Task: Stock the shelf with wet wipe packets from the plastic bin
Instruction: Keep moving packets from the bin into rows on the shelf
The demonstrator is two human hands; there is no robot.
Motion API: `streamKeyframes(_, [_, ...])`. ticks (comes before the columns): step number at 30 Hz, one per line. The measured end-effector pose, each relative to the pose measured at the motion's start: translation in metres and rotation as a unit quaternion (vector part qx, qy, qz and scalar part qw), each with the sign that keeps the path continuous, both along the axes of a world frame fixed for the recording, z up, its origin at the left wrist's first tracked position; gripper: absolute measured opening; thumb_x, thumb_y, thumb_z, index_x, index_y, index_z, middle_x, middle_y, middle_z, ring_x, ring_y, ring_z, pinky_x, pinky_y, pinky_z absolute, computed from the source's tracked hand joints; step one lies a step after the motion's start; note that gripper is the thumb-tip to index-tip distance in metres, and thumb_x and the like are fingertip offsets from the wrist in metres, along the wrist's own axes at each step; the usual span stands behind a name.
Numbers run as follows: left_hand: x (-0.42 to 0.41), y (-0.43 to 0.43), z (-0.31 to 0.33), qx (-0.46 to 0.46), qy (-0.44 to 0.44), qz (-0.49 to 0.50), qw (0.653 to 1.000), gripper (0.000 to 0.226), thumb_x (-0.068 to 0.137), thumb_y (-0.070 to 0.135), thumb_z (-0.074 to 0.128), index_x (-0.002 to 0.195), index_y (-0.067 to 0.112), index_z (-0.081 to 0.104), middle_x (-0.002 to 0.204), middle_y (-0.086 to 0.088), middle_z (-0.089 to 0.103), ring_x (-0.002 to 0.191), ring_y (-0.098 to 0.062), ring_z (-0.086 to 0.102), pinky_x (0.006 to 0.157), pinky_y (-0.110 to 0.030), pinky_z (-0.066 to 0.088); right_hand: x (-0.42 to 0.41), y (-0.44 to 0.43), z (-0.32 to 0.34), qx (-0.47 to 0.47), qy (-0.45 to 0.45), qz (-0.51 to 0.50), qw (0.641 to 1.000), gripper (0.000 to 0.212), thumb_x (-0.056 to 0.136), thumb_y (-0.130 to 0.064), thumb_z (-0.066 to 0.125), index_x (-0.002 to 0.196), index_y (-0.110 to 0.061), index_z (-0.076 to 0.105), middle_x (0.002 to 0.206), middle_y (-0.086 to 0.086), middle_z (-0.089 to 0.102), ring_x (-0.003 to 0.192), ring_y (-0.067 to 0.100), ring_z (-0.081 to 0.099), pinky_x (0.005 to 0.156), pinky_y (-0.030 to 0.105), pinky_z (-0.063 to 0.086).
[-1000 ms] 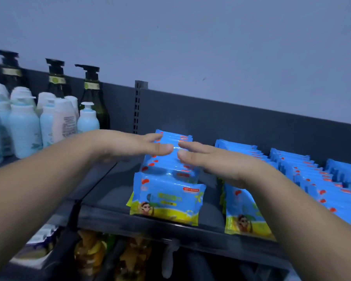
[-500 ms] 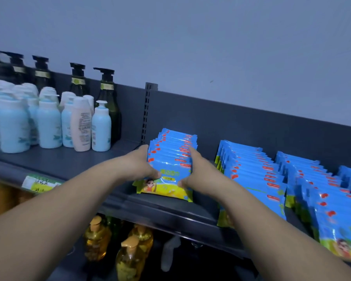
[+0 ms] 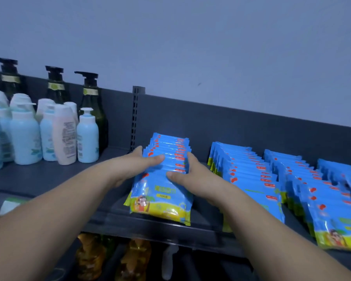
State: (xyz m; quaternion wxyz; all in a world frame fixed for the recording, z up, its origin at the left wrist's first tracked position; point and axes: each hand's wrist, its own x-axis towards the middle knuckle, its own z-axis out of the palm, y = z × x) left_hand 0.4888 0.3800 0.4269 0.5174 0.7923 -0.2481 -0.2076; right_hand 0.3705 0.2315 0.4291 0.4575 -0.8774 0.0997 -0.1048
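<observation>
Left hand (image 3: pixel 134 165), right hand (image 3: pixel 193 176) dropped from row top to flanks; both clasp wet wipe packets (image 3: pixel 166 159), thumbs over; likely squaring row on shelf (image 3: pixel 49 177).

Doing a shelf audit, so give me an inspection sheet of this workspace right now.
Surface: dark shelf, partly bare at left.
Job's things: leftmost packet row, tilted back; fuller rows to its right; bin not in view.
Clutter: pale bottles, dark pump bottles behind them.
Grippers: left hand and right hand clasp the leftmost packet row's sides, thumbs on top.
Cables: nothing seen.
Surroundings: plain wall; amber bottles below.
</observation>
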Motion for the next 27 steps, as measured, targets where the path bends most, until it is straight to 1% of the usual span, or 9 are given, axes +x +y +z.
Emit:
streamKeyframes(2, [0.006,-0.006,0.0,-0.021,0.009,0.002,1.0,0.08,0.087,0.056,0.056,0.151,0.029,0.017,0.142,0.006,0.041,0.116,-0.014,0.051,0.097,-0.027,0.038,0.009,0.0,0.0,-0.016,0.003,-0.017,1.0,0.061,0.062,-0.053,0.073,0.116,-0.043,0.046,0.122,-0.001,0.058,0.107,0.013,0.062,0.096,0.038,0.051])
streamKeyframes(4, [0.01,-0.012,0.001,-0.031,0.004,-0.019,0.999,0.058,0.086,0.063,0.052,0.137,0.042,0.038,0.14,0.008,0.043,0.11,-0.014,0.056,0.096,-0.029,0.044,0.018,-0.003,-0.003,-0.021,0.023,-0.028,0.999,0.07,0.057,-0.06,0.07,0.12,-0.048,0.043,0.125,0.0,0.055,0.115,0.016,0.056,0.1,0.041,0.048])
streamKeyframes(8, [0.017,-0.018,-0.003,0.011,0.007,-0.06,0.998,0.091,0.069,0.085,0.046,0.144,0.033,0.039,0.154,0.008,0.028,0.134,-0.016,0.041,0.108,-0.032,0.035,0.015,0.006,0.006,-0.035,0.097,-0.016,0.995,0.06,0.085,-0.051,0.063,0.137,-0.031,0.042,0.128,-0.013,0.042,0.118,0.006,0.05,0.098,0.022,0.039])
streamKeyframes(10, [0.019,-0.016,0.0,0.004,0.014,-0.066,0.998,0.066,0.082,0.076,0.041,0.126,0.029,0.054,0.135,0.009,0.049,0.118,-0.01,0.053,0.098,-0.025,0.042,0.016,0.001,0.006,0.016,0.088,-0.009,0.996,0.039,0.091,-0.037,0.063,0.126,-0.026,0.052,0.115,-0.014,0.057,0.099,0.003,0.061,0.079,0.015,0.046])
streamKeyframes(12, [0.029,-0.016,0.001,-0.014,0.019,-0.065,0.998,0.04,0.095,0.061,0.034,0.112,0.032,0.057,0.119,0.01,0.057,0.101,-0.007,0.057,0.088,-0.023,0.046,0.021,-0.003,0.006,0.042,0.052,-0.035,0.997,0.028,0.087,-0.035,0.068,0.112,-0.028,0.055,0.109,-0.009,0.068,0.095,0.008,0.068,0.079,0.023,0.054])
streamKeyframes(14, [0.039,-0.019,0.001,-0.017,0.006,-0.064,0.998,0.056,0.085,0.071,0.038,0.127,0.037,0.05,0.131,0.007,0.053,0.116,-0.012,0.055,0.103,-0.034,0.042,0.034,-0.009,0.009,0.06,0.022,-0.073,0.995,0.033,0.085,-0.038,0.069,0.106,-0.024,0.049,0.102,-0.011,0.066,0.098,0.012,0.067,0.089,0.037,0.055])
streamKeyframes(17, [0.061,-0.028,-0.007,-0.029,0.008,-0.065,0.997,0.088,0.055,0.084,0.041,0.133,0.042,0.041,0.141,0.004,0.046,0.124,-0.019,0.051,0.109,-0.045,0.037,0.048,-0.016,0.014,0.062,0.03,-0.097,0.993,0.045,0.087,-0.038,0.068,0.116,-0.037,0.034,0.098,-0.019,0.054,0.101,0.012,0.064,0.096,0.038,0.052])
streamKeyframes(23, [0.061,-0.04,-0.01,-0.025,0.034,-0.073,0.996,0.089,0.064,0.072,0.05,0.142,0.035,0.03,0.141,0.001,0.046,0.114,-0.024,0.059,0.097,-0.044,0.049,0.064,-0.016,0.004,0.06,0.077,-0.078,0.992,0.044,0.082,-0.038,0.073,0.116,-0.034,0.045,0.107,-0.008,0.069,0.092,0.012,0.07,0.082,0.031,0.057])
streamKeyframes(27, [0.064,-0.037,-0.009,-0.014,0.008,-0.074,0.997,0.066,0.08,0.066,0.049,0.135,0.034,0.036,0.142,-0.002,0.045,0.117,-0.024,0.057,0.098,-0.043,0.048,0.055,-0.015,0.01,0.08,0.068,-0.069,0.992,0.049,0.081,-0.037,0.074,0.121,-0.039,0.046,0.104,-0.011,0.069,0.092,0.011,0.069,0.088,0.034,0.056])
